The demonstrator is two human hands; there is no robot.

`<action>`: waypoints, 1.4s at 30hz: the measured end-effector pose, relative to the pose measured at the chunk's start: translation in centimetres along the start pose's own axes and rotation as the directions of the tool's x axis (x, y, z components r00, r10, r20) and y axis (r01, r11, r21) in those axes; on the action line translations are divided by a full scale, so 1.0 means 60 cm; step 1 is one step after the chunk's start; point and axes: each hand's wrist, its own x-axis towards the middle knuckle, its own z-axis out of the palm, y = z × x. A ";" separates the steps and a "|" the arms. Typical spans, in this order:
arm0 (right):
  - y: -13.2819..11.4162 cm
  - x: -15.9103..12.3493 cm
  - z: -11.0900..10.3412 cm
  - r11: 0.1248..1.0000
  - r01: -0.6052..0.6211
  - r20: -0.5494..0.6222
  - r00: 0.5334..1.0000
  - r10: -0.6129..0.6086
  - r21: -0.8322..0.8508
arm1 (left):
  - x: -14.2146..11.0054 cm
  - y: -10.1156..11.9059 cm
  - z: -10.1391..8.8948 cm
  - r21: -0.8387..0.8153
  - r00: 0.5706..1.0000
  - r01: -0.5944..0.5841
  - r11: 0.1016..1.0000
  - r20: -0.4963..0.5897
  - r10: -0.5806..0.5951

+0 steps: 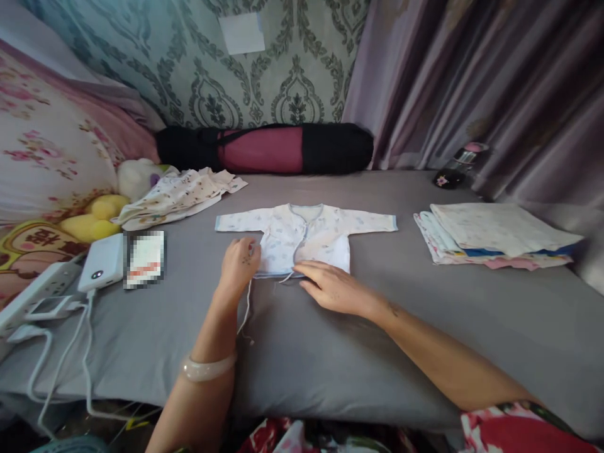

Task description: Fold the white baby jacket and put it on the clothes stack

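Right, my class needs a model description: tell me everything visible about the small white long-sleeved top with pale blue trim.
Faintly patterned and seemingly soft cotton, the top lies flat on the smooth grey sheet, sleeves spread, neckline away from the person. White strings trail below its hem. The left hand is at its side edge; the right hand's fingers touch the hem.
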 end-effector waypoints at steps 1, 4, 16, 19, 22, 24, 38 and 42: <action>-0.001 -0.012 -0.005 1.000 -0.013 -0.028 1.000 0.012 -0.028 | -0.001 -0.003 0.001 0.023 0.998 0.034 0.999 0.042 -0.035; 0.014 -0.051 -0.019 0.964 -0.223 -0.189 0.963 0.194 -0.145 | -0.007 -0.002 0.001 0.045 0.982 0.105 0.993 0.151 -0.111; 0.045 -0.073 -0.024 0.751 -0.497 -0.184 0.866 0.466 -0.435 | -0.007 -0.005 -0.010 -0.109 0.961 0.041 0.993 0.275 -0.010; 0.047 -0.073 -0.025 0.703 -0.517 -0.187 0.849 0.495 -0.488 | -0.007 -0.009 -0.011 -0.136 0.954 -0.009 0.991 0.297 0.050; 0.044 -0.086 -0.025 0.669 -0.511 -0.150 0.840 0.521 -0.540 | -0.006 -0.013 -0.009 -0.126 0.944 -0.017 0.992 0.325 0.057; 0.039 -0.097 -0.025 0.662 -0.497 -0.120 0.840 0.529 -0.561 | -0.005 -0.015 -0.008 -0.112 0.936 -0.025 0.993 0.345 0.063; 0.099 -0.024 -0.035 0.838 -0.321 -0.278 0.937 0.212 -0.441 | -0.019 0.031 0.028 -0.059 0.924 -0.381 0.923 -0.004 0.381; 0.132 -0.020 0.008 0.805 -0.336 -0.172 0.942 0.288 -0.489 | -0.033 0.066 0.042 -0.116 0.854 -0.496 0.860 0.111 0.508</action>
